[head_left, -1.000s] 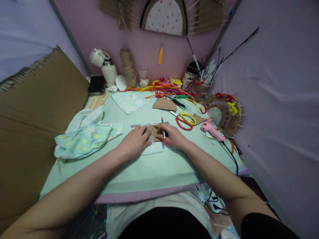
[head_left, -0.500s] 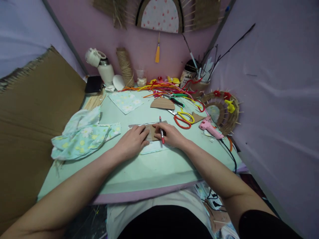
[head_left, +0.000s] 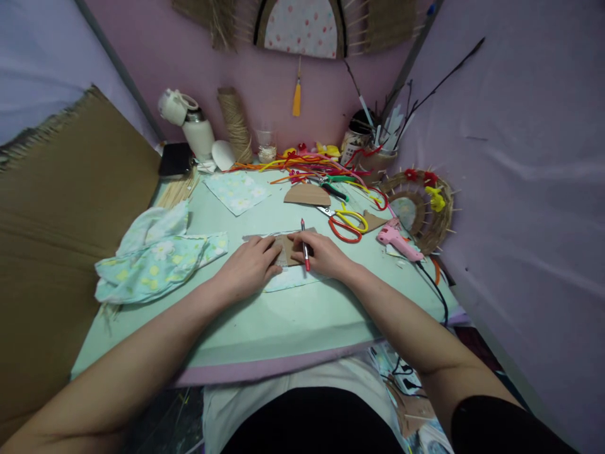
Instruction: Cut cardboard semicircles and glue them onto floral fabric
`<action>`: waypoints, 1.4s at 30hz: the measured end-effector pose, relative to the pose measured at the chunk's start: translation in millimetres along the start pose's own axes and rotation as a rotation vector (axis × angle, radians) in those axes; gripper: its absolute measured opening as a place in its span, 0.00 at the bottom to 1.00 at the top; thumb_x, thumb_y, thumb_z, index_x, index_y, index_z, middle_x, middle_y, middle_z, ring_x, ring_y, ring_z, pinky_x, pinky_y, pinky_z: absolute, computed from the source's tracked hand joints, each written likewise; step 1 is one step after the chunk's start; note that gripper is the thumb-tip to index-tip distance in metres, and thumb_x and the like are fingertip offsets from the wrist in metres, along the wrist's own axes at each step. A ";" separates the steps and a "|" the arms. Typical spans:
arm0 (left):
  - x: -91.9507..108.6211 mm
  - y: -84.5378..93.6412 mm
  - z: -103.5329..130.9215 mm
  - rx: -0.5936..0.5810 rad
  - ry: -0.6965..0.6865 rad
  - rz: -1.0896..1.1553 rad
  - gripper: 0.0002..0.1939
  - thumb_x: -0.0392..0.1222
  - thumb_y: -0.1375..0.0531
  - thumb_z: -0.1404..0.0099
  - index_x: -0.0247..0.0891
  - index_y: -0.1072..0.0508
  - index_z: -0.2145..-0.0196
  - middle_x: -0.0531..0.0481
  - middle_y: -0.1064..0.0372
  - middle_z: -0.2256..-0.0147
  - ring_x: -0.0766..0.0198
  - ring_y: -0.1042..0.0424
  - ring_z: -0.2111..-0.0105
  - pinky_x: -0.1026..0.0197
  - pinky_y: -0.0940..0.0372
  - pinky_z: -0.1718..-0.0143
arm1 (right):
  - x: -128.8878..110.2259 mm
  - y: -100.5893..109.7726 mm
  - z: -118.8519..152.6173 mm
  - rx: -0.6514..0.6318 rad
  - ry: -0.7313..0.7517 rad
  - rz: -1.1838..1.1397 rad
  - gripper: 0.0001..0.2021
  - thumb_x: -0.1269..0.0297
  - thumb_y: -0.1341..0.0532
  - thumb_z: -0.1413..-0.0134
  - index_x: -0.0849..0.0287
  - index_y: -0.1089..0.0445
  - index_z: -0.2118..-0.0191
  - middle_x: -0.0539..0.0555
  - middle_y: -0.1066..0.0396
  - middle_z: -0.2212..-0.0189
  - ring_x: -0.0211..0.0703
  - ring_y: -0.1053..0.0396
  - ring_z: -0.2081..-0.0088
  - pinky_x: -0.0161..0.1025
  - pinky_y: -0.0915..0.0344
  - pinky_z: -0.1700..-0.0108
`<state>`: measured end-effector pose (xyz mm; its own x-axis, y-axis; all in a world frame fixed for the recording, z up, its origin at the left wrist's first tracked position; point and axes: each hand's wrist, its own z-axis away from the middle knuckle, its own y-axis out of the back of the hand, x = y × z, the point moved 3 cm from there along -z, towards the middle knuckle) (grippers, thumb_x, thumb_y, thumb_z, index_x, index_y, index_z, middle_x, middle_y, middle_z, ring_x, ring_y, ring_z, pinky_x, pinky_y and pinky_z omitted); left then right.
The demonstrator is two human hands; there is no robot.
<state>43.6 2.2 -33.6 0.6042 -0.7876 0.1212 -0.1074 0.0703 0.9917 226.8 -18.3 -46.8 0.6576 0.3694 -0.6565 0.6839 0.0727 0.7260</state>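
Observation:
My left hand [head_left: 249, 266] lies with its fingers stretched out, pressing on a small brown cardboard piece [head_left: 294, 257] and what looks like a clear ruler [head_left: 282, 255] over it. My right hand [head_left: 321, 253] is closed around a slim pen [head_left: 305, 244] with a red end, its fingers at the cardboard's right part. Which end of the pen is writing, if either, I cannot tell. Beneath the cardboard is a pale floral cloth [head_left: 293, 279], partly covered by both hands.
Orange-and-yellow scissors [head_left: 347, 226], a cardboard half-circle [head_left: 307, 194] and green-handled pliers [head_left: 336, 187] lie beyond my hands. To the right sits a pink glue gun [head_left: 399, 243] with a black cord. Crumpled floral cloth [head_left: 155, 268] lies left, near a large cardboard sheet [head_left: 70, 252].
The view has shifted very slightly. Both hands, the pen and the cardboard stay in almost the same place on the table.

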 end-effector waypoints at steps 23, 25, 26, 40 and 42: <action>-0.5 -0.1 -0.6 -0.022 -0.006 0.001 0.22 0.48 0.46 0.33 0.35 0.34 0.45 0.37 0.39 0.43 0.48 0.38 0.48 0.48 0.41 0.48 | 1.1 -0.8 0.3 -0.006 0.001 0.012 0.07 0.68 0.37 0.47 0.55 0.34 0.61 0.54 0.27 0.58 0.47 0.31 0.57 0.42 0.38 0.56; 0.6 1.0 -0.6 -0.029 -0.007 -0.008 0.22 0.47 0.46 0.33 0.34 0.35 0.45 0.37 0.40 0.43 0.48 0.38 0.49 0.48 0.41 0.49 | 0.9 -0.8 0.2 -0.008 0.000 0.013 0.07 0.67 0.38 0.47 0.55 0.34 0.61 0.54 0.27 0.58 0.47 0.31 0.57 0.42 0.38 0.56; 0.9 1.4 -0.6 -0.028 -0.005 -0.006 0.22 0.47 0.46 0.33 0.34 0.35 0.45 0.37 0.39 0.43 0.48 0.38 0.49 0.48 0.40 0.49 | 0.8 -0.8 0.1 -0.009 0.000 0.014 0.07 0.67 0.38 0.47 0.55 0.34 0.61 0.54 0.27 0.58 0.46 0.31 0.57 0.42 0.38 0.55; -0.5 -0.1 -0.6 -0.009 0.003 0.018 0.21 0.47 0.47 0.33 0.36 0.34 0.45 0.38 0.39 0.43 0.48 0.39 0.47 0.47 0.41 0.48 | -1.1 -0.1 0.0 -0.007 0.007 -0.001 0.06 0.69 0.38 0.48 0.55 0.34 0.63 0.55 0.27 0.58 0.46 0.31 0.57 0.42 0.38 0.56; -0.7 -0.2 -0.6 -0.006 0.004 0.029 0.21 0.48 0.46 0.33 0.36 0.34 0.45 0.38 0.38 0.44 0.48 0.39 0.47 0.47 0.42 0.48 | -0.9 -0.2 0.0 -0.002 0.007 -0.003 0.06 0.69 0.38 0.48 0.55 0.34 0.63 0.55 0.27 0.59 0.46 0.31 0.58 0.42 0.38 0.56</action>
<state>43.7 3.1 -33.9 0.6041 -0.7827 0.1499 -0.1198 0.0968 0.9881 226.0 -18.6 -46.4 0.6536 0.3759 -0.6569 0.6850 0.0751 0.7246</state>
